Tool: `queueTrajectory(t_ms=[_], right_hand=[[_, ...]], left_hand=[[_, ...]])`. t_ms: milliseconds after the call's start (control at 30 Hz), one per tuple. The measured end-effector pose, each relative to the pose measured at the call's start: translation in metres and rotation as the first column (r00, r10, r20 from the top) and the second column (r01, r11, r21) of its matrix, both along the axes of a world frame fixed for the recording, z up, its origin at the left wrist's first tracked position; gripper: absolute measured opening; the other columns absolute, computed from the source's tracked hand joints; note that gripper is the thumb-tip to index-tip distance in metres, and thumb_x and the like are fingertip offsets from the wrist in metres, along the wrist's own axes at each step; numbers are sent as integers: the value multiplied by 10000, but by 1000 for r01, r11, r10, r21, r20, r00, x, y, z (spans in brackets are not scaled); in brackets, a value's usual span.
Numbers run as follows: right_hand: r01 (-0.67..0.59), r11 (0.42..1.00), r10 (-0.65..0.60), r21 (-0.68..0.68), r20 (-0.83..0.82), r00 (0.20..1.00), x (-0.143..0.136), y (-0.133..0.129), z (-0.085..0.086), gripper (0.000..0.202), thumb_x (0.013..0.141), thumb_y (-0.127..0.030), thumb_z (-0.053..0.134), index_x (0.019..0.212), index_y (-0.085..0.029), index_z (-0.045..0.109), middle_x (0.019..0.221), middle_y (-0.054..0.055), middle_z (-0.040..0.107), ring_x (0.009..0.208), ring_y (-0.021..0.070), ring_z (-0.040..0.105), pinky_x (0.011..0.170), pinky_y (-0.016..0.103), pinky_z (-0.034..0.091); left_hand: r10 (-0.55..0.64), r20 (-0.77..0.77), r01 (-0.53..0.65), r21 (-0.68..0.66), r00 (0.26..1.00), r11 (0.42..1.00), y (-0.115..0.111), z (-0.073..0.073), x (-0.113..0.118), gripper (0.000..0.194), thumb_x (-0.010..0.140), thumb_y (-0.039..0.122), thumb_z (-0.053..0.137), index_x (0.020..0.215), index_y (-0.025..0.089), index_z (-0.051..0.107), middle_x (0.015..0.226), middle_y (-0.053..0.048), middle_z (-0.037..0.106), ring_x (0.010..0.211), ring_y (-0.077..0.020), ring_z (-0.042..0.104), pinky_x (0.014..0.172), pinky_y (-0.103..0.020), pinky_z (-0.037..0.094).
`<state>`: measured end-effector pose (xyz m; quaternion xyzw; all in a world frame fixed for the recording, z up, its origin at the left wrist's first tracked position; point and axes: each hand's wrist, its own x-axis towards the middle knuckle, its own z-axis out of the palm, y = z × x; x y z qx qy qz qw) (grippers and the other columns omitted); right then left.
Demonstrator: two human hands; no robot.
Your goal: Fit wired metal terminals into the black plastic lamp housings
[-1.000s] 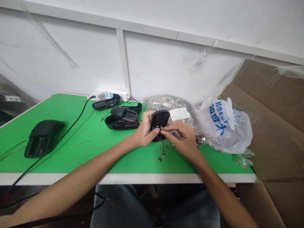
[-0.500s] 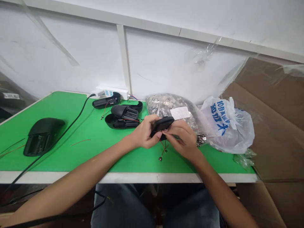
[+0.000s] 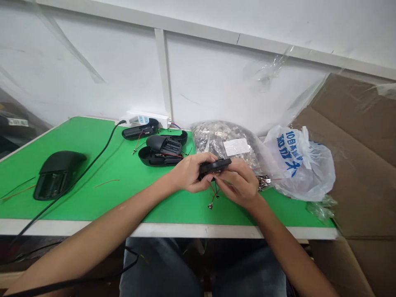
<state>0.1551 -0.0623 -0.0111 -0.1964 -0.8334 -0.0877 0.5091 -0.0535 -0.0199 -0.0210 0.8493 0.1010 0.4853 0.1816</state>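
My left hand [image 3: 193, 173] is closed around a black plastic housing [image 3: 215, 166] above the green table. Against its right side and underside, my right hand [image 3: 239, 181] has its fingers bent, thumb and fingertips close together at the housing's lower edge. Whether a wire is pinched there is too small to see. Red and black wires hang below the housing, with a small metal part [image 3: 210, 206] at the end. A clump of small metal parts [image 3: 264, 182] lies just right of my right hand.
Similar black housings with wires [image 3: 163, 145] lie at the back left, near a white power strip [image 3: 148, 119]. Another housing [image 3: 55, 175] stands far left beside a black cable [image 3: 100, 153]. Behind my hands sit a clear bag of metal parts [image 3: 213, 134] and a white plastic bag [image 3: 309, 169].
The black housing has tipped flatter in my hands, its front edge now facing me. Both hands stay in nearly the same place, and the view has shifted slightly.
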Motion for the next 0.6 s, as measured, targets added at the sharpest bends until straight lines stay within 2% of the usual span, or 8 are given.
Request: queueTrajectory(t_ms=[167, 433, 600], right_hand=[[60, 997, -61, 51, 27, 998, 0, 1, 0, 202, 934, -174, 713, 1070, -323, 700, 922, 26, 769, 864, 223, 729, 763, 397, 602], [40, 994, -42, 106, 16, 999, -2, 2, 0, 268, 895, -115, 727, 1093, -290, 681, 869, 44, 737, 813, 232, 691, 709, 406, 570], [46, 994, -47, 97, 11, 999, -2, 2, -1, 245, 901, -127, 716, 1059, -312, 681, 854, 35, 723, 815, 233, 678, 701, 410, 569]], left_hand=[[34, -28, -34, 6, 999, 999, -3, 3, 0, 213, 879, 302, 607, 1066, 212, 559, 1008, -88, 710, 804, -204, 702, 680, -302, 577], [59, -84, -59, -5, 995, 998, -4, 4, -2, 217, 854, 315, 598, 1037, 202, 565, 971, -85, 712, 775, -201, 705, 666, -298, 577], [90, -140, -96, -39, 986, 995, -9, 11, -2, 285, 873, 340, 569, 1106, 178, 596, 886, -56, 709, 681, -180, 672, 623, -282, 548]])
